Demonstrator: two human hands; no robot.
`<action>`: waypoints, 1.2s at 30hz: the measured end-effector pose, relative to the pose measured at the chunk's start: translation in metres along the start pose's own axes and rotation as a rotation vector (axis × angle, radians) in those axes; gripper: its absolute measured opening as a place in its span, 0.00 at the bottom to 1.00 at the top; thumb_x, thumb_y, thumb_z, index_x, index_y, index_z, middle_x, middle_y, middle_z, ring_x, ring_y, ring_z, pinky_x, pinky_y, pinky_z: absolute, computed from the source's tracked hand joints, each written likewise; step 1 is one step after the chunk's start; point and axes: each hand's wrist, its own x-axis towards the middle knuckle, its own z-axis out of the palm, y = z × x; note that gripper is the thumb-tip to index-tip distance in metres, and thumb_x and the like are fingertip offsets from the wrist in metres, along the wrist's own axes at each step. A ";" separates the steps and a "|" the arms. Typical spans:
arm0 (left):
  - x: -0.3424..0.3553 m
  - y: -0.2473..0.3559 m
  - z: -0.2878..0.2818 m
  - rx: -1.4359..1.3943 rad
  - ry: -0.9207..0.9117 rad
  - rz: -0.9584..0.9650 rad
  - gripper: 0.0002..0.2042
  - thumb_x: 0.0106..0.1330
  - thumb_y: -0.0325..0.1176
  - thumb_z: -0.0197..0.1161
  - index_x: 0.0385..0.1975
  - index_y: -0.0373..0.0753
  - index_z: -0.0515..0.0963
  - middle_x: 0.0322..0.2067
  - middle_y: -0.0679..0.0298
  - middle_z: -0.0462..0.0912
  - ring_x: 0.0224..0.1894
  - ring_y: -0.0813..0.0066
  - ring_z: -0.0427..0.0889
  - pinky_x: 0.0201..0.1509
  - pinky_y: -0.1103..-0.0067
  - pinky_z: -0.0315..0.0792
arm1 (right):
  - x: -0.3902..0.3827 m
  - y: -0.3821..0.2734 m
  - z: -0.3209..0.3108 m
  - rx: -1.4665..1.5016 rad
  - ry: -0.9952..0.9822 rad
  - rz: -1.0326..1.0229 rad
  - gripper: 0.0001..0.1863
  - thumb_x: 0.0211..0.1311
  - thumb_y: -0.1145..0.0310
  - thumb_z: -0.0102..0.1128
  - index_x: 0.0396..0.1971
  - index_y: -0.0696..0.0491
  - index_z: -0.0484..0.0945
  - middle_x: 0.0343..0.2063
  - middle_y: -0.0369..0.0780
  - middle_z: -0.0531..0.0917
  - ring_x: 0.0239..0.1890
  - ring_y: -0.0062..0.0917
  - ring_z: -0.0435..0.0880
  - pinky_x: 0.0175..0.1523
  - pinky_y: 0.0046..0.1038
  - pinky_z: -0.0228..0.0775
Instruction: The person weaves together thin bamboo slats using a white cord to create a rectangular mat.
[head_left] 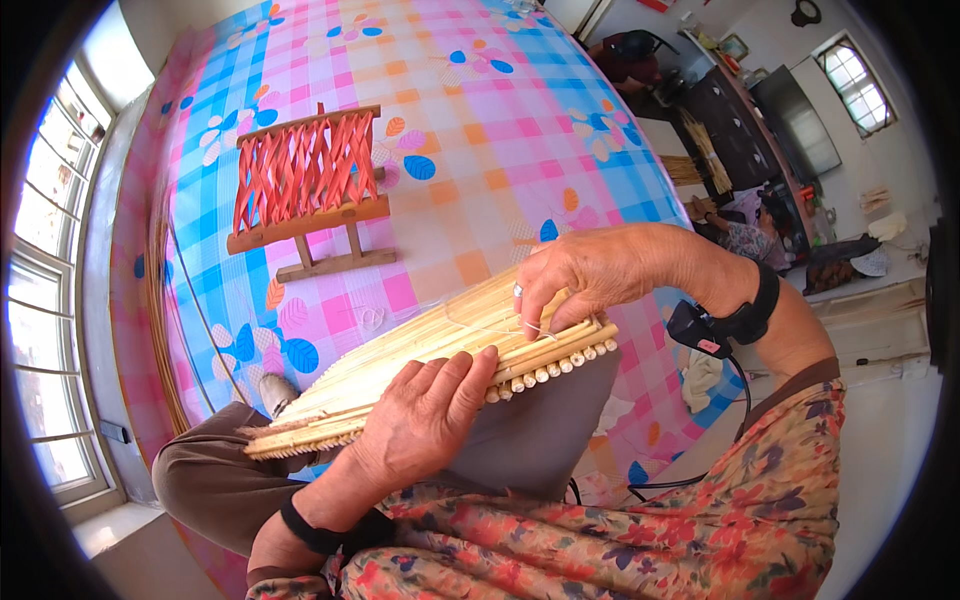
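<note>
A bundle mat of pale cut straw stalks (360, 370) lies slanting across my lap, its round cut ends showing along the near right edge. My left hand (420, 415) grips the near edge, fingers over the top. My right hand (575, 280) is bent over the mat's right end, thumb and forefinger pinched at a thin white thread (470, 325), which loops loosely over the stalks. A silver-coloured ring is on one of its fingers.
I sit on a checked floral sheet (450, 150). A wooden stand with red woven strips (305, 170) is ahead left. Long canes (160, 320) lie by the left window. Two other people (625, 65) (750, 225) are at the right, near a dark cabinet.
</note>
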 end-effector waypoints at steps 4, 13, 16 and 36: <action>-0.008 -0.009 -0.017 -0.086 -0.007 0.015 0.29 0.55 0.25 0.60 0.60 0.28 0.65 0.42 0.53 0.77 0.41 0.59 0.80 0.44 0.68 0.73 | 0.002 -0.023 -0.003 0.124 0.059 0.011 0.06 0.59 0.70 0.62 0.36 0.53 0.81 0.42 0.42 0.82 0.48 0.29 0.80 0.52 0.28 0.71; -0.019 -0.025 -0.054 -0.192 -0.034 0.008 0.26 0.56 0.26 0.64 0.57 0.32 0.69 0.41 0.54 0.80 0.42 0.56 0.81 0.45 0.66 0.75 | 0.010 -0.042 0.006 0.501 0.249 -0.002 0.07 0.65 0.70 0.57 0.38 0.57 0.77 0.30 0.33 0.81 0.29 0.14 0.79 0.38 0.19 0.72; -0.029 -0.023 -0.054 -0.224 -0.024 0.042 0.26 0.56 0.26 0.63 0.57 0.32 0.70 0.41 0.54 0.80 0.41 0.57 0.81 0.44 0.67 0.75 | 0.017 -0.061 -0.005 0.732 0.216 0.007 0.08 0.65 0.69 0.57 0.39 0.57 0.77 0.27 0.31 0.79 0.27 0.11 0.77 0.32 0.17 0.70; -0.046 -0.001 -0.034 -0.122 0.031 0.079 0.28 0.52 0.26 0.64 0.57 0.33 0.72 0.37 0.59 0.77 0.36 0.63 0.79 0.38 0.70 0.74 | 0.020 -0.144 0.020 0.942 0.584 -0.175 0.12 0.70 0.72 0.47 0.48 0.63 0.73 0.19 0.30 0.69 0.15 0.08 0.61 0.20 0.14 0.53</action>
